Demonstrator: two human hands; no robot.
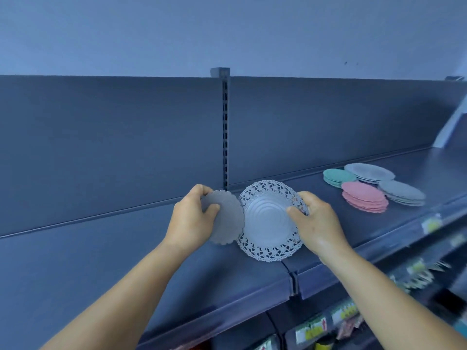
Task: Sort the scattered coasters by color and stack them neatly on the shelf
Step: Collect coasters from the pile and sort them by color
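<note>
Above a dark blue store shelf, two bare forearms reach forward, each hand holding a coaster in the air just over the shelf surface. On the left, the left hand pinches a plain grey coaster with a scalloped edge, thumb pressed on its face and fingers curled behind its upper rim. On the right, the right hand pinches a larger pale coaster with a lacy cut-out border, thumb on its ribbed centre and fingers curled around its right rim. These two coasters overlap slightly where they meet between the hands, the grey one lying in front. Farther right on the same shelf, well apart from the hands, four sorted stacks sit close together: a teal stack at the back left, a stack of wide pale lacy coasters behind and to the right, a pink stack at the front, and a grey stack at the right. Behind the shelf rises a dark back panel with a slotted metal upright running down its middle. Below the shelf edge, blurred price tags and packaged goods show at the lower right.
</note>
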